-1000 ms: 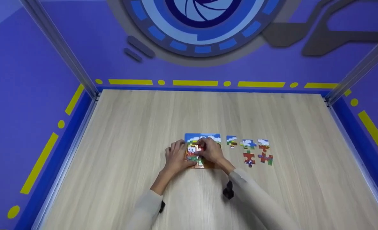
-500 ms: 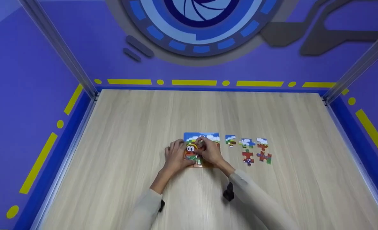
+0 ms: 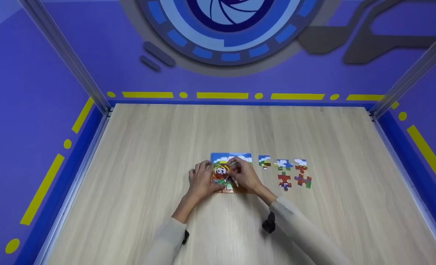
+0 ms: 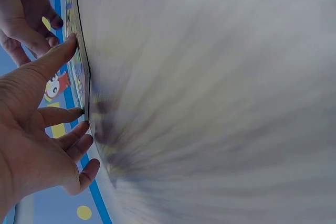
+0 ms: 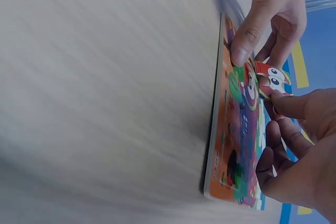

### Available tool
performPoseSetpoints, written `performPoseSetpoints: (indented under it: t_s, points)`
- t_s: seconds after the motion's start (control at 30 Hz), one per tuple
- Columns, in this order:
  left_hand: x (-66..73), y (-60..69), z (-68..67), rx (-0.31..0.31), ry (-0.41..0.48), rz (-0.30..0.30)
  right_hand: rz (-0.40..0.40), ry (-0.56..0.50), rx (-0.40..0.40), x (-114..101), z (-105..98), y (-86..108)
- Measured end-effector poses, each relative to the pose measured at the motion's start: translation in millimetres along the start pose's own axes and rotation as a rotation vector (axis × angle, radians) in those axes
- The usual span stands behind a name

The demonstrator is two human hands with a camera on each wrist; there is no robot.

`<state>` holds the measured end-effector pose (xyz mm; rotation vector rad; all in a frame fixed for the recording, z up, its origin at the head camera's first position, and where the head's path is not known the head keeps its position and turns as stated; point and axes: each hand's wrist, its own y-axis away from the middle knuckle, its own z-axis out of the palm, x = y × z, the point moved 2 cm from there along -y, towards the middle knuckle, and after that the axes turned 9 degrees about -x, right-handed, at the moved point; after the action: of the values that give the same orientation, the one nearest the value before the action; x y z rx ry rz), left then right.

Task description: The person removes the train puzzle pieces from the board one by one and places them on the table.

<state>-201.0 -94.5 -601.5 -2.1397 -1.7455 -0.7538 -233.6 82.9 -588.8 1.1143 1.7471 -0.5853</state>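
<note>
My right hand point(image 3: 246, 176) pinches a jigsaw piece point(image 3: 221, 170) with a cartoon face and round white eyes. The piece, also seen as a red and white jigsaw piece point(image 5: 273, 80) in the right wrist view, is held tilted over the jigsaw board point(image 3: 225, 156). Beside the board's left edge lies my left hand point(image 3: 202, 183). Its thumb rests at the board's front edge and its index finger touches the side in the left wrist view. The board carries a colourful picture with blue sky and clouds. Its middle is partly hidden behind the right hand.
Several loose jigsaw pieces lie right of the board: a cloud piece point(image 3: 264, 162), a blue-sky piece point(image 3: 283, 164), a red piece point(image 3: 284, 181) and others. The wooden tabletop point(image 3: 148, 147) is bounded by blue panels point(image 3: 218, 84) at the back and sides.
The face piece has turned and tilted in the right hand over the board. The right wrist has swung slightly right. The left hand keeps its place at the board's edge.
</note>
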Motion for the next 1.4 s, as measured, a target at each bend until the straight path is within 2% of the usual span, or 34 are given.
performPoseSetpoints:
  t_s: [0.4,0.73,0.97,1.17,1.4]
  points:
    - [-3.3,-0.5,0.1,0.018,0.004,0.001,-0.060,0.003,0.033,10,-16,23.3]
    - [-3.6,1.5,-1.2,0.022,0.033,0.001,0.002,0.046,0.082,21,-40,40.4]
    - [-6.3,3.1,-3.6,0.025,0.036,-0.029,0.058,0.055,0.108,27,-59,51.4]
    - [-4.6,2.5,-0.6,0.024,0.052,-0.014,0.065,0.056,0.109,38,-78,63.9]
    - [-0.4,1.8,1.3,0.026,0.023,-0.001,0.084,0.175,0.147,51,-96,75.0]
